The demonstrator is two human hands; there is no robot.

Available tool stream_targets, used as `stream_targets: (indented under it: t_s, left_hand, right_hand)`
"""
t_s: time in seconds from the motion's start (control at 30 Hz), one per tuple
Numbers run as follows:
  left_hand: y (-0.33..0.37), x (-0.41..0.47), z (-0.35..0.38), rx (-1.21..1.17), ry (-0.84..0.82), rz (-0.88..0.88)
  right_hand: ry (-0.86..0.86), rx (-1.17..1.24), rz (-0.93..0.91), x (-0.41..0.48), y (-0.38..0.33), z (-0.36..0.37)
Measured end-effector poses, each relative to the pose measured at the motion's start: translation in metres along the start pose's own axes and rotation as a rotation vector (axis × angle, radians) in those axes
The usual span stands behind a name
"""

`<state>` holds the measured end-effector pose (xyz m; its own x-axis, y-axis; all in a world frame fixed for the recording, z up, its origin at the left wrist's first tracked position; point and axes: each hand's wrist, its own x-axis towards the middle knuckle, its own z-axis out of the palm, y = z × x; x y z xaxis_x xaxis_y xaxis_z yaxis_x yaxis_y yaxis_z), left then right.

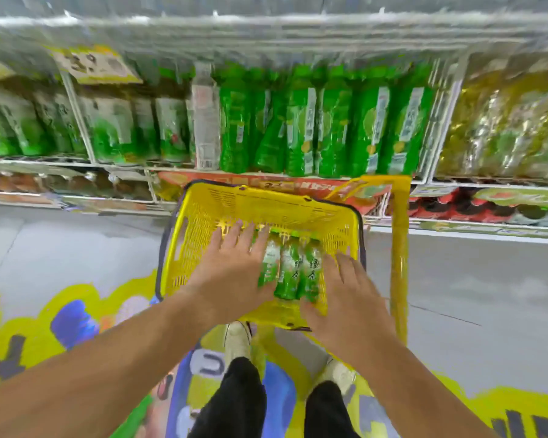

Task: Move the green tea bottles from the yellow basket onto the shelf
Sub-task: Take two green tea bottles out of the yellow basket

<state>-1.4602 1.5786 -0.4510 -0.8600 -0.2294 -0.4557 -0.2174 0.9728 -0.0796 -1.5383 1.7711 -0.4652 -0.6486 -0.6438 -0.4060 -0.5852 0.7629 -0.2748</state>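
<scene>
Green tea bottles, three in view, lying side by side on the floor of the yellow basket, in its right half, green caps pointing away toward the shelf. Slim rounded bodies of clear plastic, wrapped in glossy green-and-white labels with dark vertical characters.

Left hand palm down over the middle of the basket, fingers straight and fanned apart, covering part of the leftmost bottle. Gripping nothing. Cannot tell whether resting on that bottle or hovering just above it.

Right hand palm down at the basket's near right corner, fingers straight and spread, thumb angled in toward the bottles' bases. Holding nothing; contact with rim or bottles unclear.

Basket of bright yellow moulded plastic, rectangular, walls pierced with a fine slotted grid, dark handle folded along the rim. Yellow frame rising at its right side, just in front of the shelf.

Shelf of white wire dividers and rails, smeared by motion blur. Straight behind the basket, a packed row of upright green-labelled bottles; just beside them on the left, one clear bottle with a white label. Yellow price card at upper left, digits blurred.

Below, smooth grey floor with a colourful printed floor sticker, two pale shoes and black trouser legs.
</scene>
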Motion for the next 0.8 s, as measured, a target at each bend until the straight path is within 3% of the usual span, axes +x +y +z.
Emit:
stream_targets:
  t_s: [0.23, 0.53, 0.67, 0.8]
  left_hand:
    - [-0.009, 0.069, 0.121, 0.05, -0.13, 0.007]
    - [-0.039, 0.119, 0.216, -0.107, -0.234, -0.07]
    - [-0.042, 0.129, 0.242, -0.277, -0.269, -0.153]
    - [-0.04, 0.139, 0.263, -0.585, -0.319, -0.274]
  right_hand:
    - [-0.161, 0.024, 0.032, 0.072, 0.022, 0.114]
    - [-0.275, 0.066, 0.111, 0.139, 0.023, 0.191]
    - [-0.286, 0.237, 0.277, 0.163, 0.022, 0.216]
    - [-0.256, 0.563, 0.56, 0.182, 0.018, 0.241]
